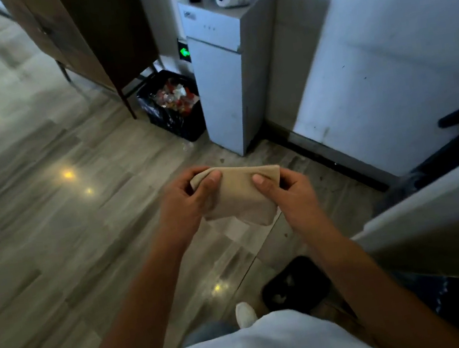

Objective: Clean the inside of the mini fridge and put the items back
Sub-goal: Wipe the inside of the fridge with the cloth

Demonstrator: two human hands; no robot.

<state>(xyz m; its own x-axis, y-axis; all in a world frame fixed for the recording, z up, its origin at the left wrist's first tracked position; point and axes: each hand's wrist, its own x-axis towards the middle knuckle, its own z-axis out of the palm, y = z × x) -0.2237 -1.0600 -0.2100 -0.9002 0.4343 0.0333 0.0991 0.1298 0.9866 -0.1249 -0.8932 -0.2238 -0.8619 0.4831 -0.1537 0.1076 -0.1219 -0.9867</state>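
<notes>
A folded beige cloth (240, 194) hangs between both hands at mid-frame, above the tiled floor. My left hand (189, 199) pinches its upper left corner, thumb on top. My right hand (287, 192) grips its right edge, thumb pressed on the front face. The lower corner of the cloth droops free. No mini fridge is clearly in view; the picture is blurred by motion.
A tall white water dispenser (227, 84) stands against the wall ahead, with a black bin (170, 105) full of rubbish at its left. A brown cabinet on legs (94, 36) stands further left. A pale counter edge (439, 231) juts in at right. A dark object (295, 283) lies by my foot.
</notes>
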